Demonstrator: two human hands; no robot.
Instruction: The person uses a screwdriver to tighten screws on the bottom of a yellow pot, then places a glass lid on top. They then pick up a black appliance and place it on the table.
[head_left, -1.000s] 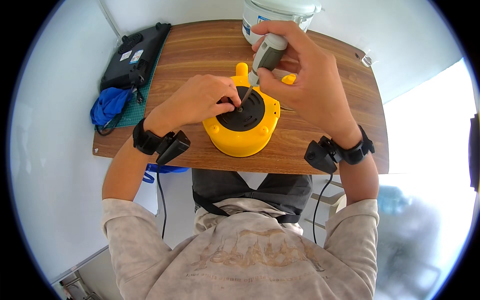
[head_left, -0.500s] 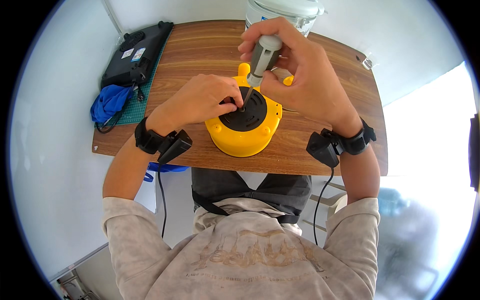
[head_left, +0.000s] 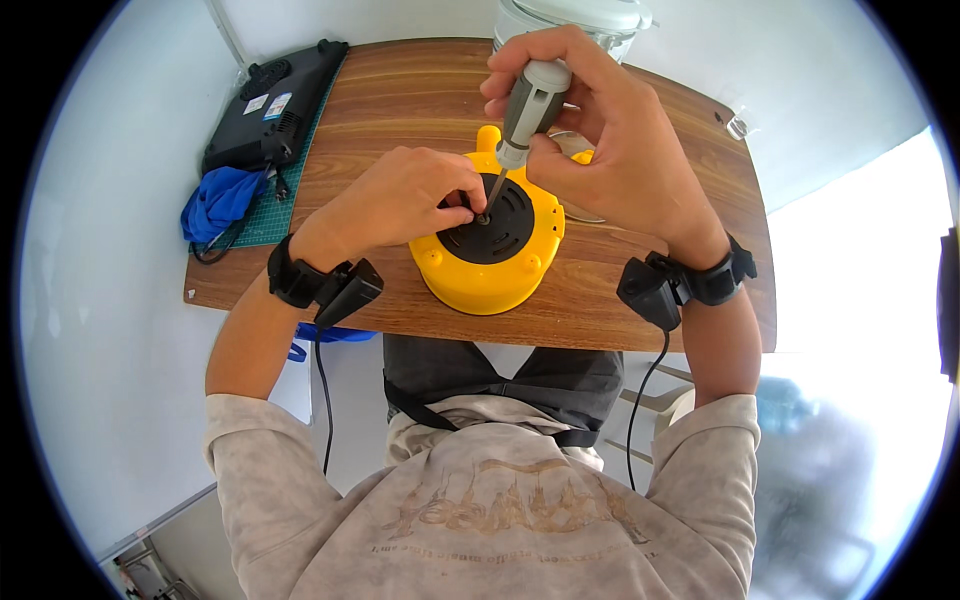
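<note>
A yellow round appliance (head_left: 483, 287) rests on the wooden table, with a black slotted disc (head_left: 499, 241) facing up. My right hand (head_left: 627, 140) is closed around the grey handle of a screwdriver (head_left: 530, 112). The screwdriver leans with its handle up to the right, and its shaft runs down to the disc's middle. My left hand (head_left: 405, 197) is closed in a pinch beside the screwdriver's tip, low over the disc. Whatever those fingertips hold, if anything, is hidden. Each wrist wears a black strapped device with a cable.
A black flat appliance (head_left: 262, 118) lies on a green cutting mat (head_left: 268, 222) at the left, with blue cloth (head_left: 218, 204) by it. A clear lidded container (head_left: 572, 22) stands at the back. Behind my right hand is a clear round rim (head_left: 590, 218), partly hidden.
My right hand has shifted slightly to the right, and the screwdriver handle with it. My left hand stays almost in place at the disc's middle. The yellow appliance has not visibly moved.
</note>
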